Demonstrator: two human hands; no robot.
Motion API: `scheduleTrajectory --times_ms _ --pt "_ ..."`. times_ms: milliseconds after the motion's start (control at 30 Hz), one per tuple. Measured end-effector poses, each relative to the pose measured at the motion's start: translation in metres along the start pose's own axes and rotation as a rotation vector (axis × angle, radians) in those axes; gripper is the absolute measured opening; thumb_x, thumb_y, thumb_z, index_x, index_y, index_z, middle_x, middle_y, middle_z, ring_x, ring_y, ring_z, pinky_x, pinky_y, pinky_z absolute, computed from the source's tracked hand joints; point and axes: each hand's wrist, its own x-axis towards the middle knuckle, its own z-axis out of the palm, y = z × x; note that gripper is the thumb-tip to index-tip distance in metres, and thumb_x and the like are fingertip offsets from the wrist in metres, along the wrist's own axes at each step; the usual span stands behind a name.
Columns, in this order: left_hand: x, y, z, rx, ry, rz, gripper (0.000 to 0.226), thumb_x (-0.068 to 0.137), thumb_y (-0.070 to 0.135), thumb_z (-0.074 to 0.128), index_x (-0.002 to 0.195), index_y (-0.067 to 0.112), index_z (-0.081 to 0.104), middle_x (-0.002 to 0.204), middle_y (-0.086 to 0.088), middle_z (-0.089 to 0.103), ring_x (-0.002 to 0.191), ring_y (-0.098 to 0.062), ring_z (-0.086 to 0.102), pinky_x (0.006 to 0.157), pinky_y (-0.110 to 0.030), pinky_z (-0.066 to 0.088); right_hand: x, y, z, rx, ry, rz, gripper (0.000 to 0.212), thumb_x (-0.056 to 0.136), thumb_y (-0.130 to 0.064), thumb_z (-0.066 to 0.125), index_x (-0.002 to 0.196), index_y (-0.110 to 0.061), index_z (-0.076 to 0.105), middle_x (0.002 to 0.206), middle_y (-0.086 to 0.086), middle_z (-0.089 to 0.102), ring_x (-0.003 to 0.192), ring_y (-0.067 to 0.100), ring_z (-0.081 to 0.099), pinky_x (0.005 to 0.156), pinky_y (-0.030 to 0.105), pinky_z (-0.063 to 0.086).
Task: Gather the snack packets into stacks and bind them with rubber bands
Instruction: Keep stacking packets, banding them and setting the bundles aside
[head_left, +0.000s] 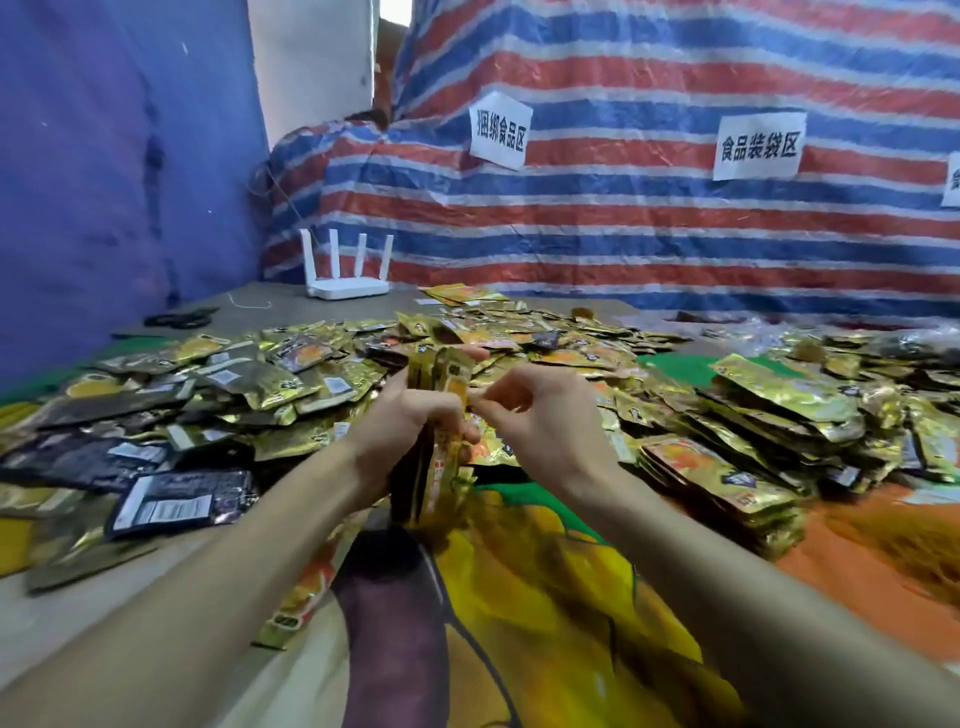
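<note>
My left hand (400, 421) grips a stack of gold snack packets (434, 452) held upright on edge above the table. My right hand (540, 415) is just right of the stack, its thumb and forefinger pinched at the stack's right side; whether a rubber band is between them is too small to tell. A large loose heap of gold and dark packets (291, 379) covers the table behind and to the left. Stacked gold packets (727, 467) lie to the right.
A white router with four antennas (347, 275) stands at the back left by the striped tarp wall (623, 208). Black scissors (179, 317) lie at the far left. A printed cloth (545, 597) covers the near table. Two paper signs hang on the tarp.
</note>
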Motion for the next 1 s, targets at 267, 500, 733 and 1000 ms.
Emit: scheduleTrajectory --times_ms 267,500,733,1000 --pt "0.008 0.004 -0.012 0.008 0.161 -0.031 0.038 0.075 -0.009 0.058 0.109 0.007 0.066 0.066 -0.010 0.063 0.046 -0.013 0.059 0.044 -0.022 0.048 0.010 0.011 0.026 0.271 -0.087 0.110 0.013 0.089 -0.029 0.076 0.086 -0.016 0.078 0.069 -0.009 0.066 0.061 0.002 0.060 0.057 0.021 0.045" --pt "0.009 0.005 -0.017 -0.214 -0.015 -0.215 0.057 0.059 0.000 0.054 0.115 0.007 0.058 0.077 -0.009 0.050 0.060 -0.020 0.051 0.059 -0.033 0.047 0.009 0.022 0.013 0.704 -0.437 0.334 0.018 0.097 -0.013 0.063 0.080 -0.007 0.065 0.073 0.005 0.057 0.063 0.011 0.052 0.056 0.022 0.042" --pt "0.004 0.004 -0.012 -0.294 -0.236 -0.231 0.053 0.062 -0.001 0.048 0.113 0.011 0.057 0.075 -0.005 0.046 0.061 -0.017 0.045 0.057 -0.030 0.044 0.012 0.019 -0.006 1.338 -0.362 0.472 0.018 0.074 -0.013 0.050 0.060 -0.012 0.062 0.064 0.005 0.056 0.072 0.022 0.055 0.082 0.035 0.042" --pt "0.004 0.005 -0.011 -0.172 -0.188 -0.221 0.022 0.058 0.005 0.054 0.079 0.008 0.048 0.070 -0.007 0.048 0.059 -0.018 0.048 0.059 -0.031 0.044 0.006 0.013 0.005 1.372 -0.373 0.458 0.043 0.080 -0.004 0.067 0.121 -0.018 0.069 0.115 0.013 0.075 0.060 0.017 0.072 0.048 0.022 0.056"
